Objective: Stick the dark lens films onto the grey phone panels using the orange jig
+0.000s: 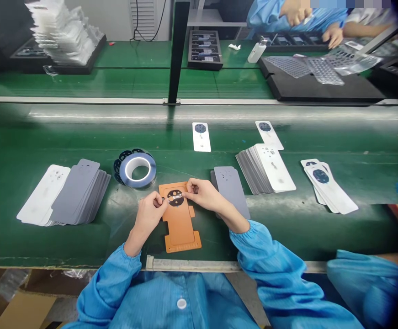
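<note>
An orange jig plate (180, 226) lies on the green table in front of me. At its upper end is a round black sticker (175, 201) with several holes, shining in the middle. My left hand (150, 211) pinches the left edge of this sticker, thumb against forefinger. On the opposite side my right hand (204, 194) pinches the right edge. Whether the sticker touches the jig or is held just above it, I cannot tell. Behind the jig stands a roll of blue-edged film (127, 169) with black round stickers along its outer strip.
Grey and white phone-shaped sheets are piled at left (73, 194). Grey sheets (231, 189) and a white-topped stack (277, 169) stand at right. White sheets with black circles (332, 187) lie farther right; another (202, 139) lies behind. A black post (178, 50) rises beyond. A co-worker's hand (333, 35) is at the back.
</note>
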